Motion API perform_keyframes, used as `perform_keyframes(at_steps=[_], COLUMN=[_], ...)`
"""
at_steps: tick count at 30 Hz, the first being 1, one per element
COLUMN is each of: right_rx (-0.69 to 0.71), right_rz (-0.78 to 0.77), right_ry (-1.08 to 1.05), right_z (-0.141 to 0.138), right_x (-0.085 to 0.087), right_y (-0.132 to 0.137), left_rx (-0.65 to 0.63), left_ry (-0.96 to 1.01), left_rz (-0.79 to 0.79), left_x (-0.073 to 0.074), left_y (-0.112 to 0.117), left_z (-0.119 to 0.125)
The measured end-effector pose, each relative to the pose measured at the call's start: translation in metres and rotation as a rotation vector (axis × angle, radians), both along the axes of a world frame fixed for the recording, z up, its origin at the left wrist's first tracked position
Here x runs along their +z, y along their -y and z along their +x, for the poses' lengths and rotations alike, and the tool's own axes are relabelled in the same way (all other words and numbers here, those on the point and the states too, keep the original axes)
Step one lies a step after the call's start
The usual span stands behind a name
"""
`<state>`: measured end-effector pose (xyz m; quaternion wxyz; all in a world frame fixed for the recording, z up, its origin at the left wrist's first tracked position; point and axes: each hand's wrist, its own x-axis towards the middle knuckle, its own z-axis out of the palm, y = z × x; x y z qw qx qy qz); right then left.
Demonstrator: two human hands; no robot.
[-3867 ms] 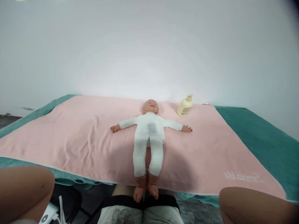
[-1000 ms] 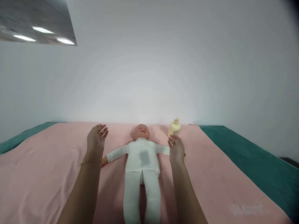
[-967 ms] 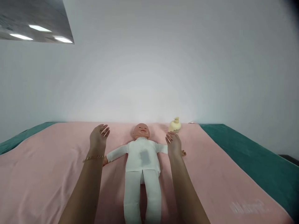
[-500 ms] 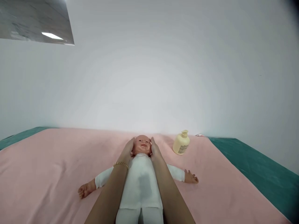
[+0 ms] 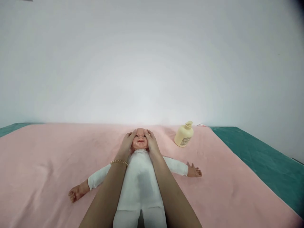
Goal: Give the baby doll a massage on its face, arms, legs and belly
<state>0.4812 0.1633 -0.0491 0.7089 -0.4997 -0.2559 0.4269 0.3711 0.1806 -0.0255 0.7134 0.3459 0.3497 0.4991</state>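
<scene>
Left hand [image 5: 125,145] and right hand [image 5: 152,143], half-curled, cupped the doll's head [image 5: 140,143], seemingly steadying it; the next move likely needed gentleness.

Seemingly a care-training room; doll [image 5: 135,183], pump bottle [image 5: 183,135].

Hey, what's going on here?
A person has their left hand and right hand against opposite sides of the head of a baby doll. The doll lies face up on a pink cloth, arms spread out to the sides. A pale yellow pump bottle sits on the cloth to the right of the head; neither hand touches it.
</scene>
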Motion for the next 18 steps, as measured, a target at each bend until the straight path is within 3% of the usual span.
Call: perform_keyframes(at_steps=[3, 6, 18], right_rx=[0.034, 0.047, -0.037], right_rz=[-0.043, -0.045, -0.066], right_ry=[-0.057, -0.114, -0.127], right_z=[-0.002, -0.005, -0.010], right_x=[0.006, 0.011, 0.013], right_y=[0.004, 0.009, 0.012], left_rx=[-0.045, -0.014, 0.142], left_ry=[0.018, 0.038, 0.036], left_rz=[0.017, -0.009, -0.068], left_x=[0.009, 0.013, 0.000], left_y=[0.006, 0.010, 0.006], left_z=[-0.004, -0.005, 0.002])
